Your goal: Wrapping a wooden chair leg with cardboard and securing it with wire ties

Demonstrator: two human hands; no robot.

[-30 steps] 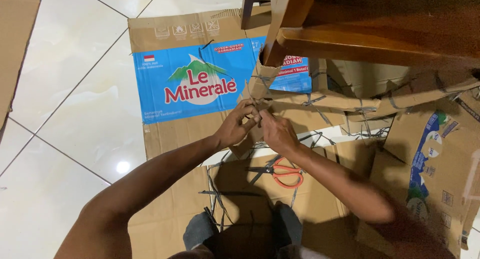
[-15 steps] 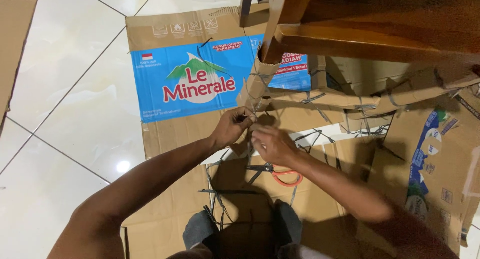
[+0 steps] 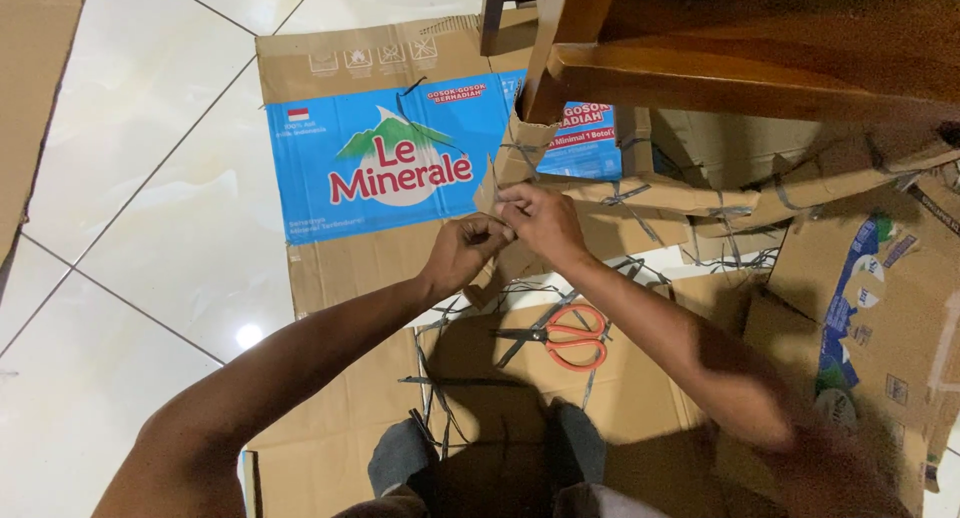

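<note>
Cardboard wrap: a brown cardboard strip [image 3: 520, 168] stood folded around the wooden furniture leg [image 3: 555, 48], bound with thin dark cord [image 3: 520, 156], just above both hands.
Left hand: the left hand [image 3: 465, 253] was closed with fingers curled, pinching at the lower edge of the cardboard strip; exactly what lay between the fingertips could not be told, though it looked like cord.
Right hand: the right hand [image 3: 540, 218] touched the left, its fingers pinched together at the same spot on the strip, thumb side toward the leg; the thing pinched was too small to make out.
Scissors: orange-handled scissors [image 3: 560, 338] lay with blades apart on a flat brown cardboard sheet [image 3: 620, 398], below the right forearm and apart from both hands.
Loose cord: more dark strands [image 3: 430, 378] trailed over that sheet near the person's knees.
Printed box: a flattened carton with a blue printed panel [image 3: 390, 168] lay on the white tile floor [image 3: 150, 178], left of the leg.
Further wrapping: other cardboard pieces [image 3: 690, 198], tied with cord, ran rightward beneath the wooden rail [image 3: 740, 78].
</note>
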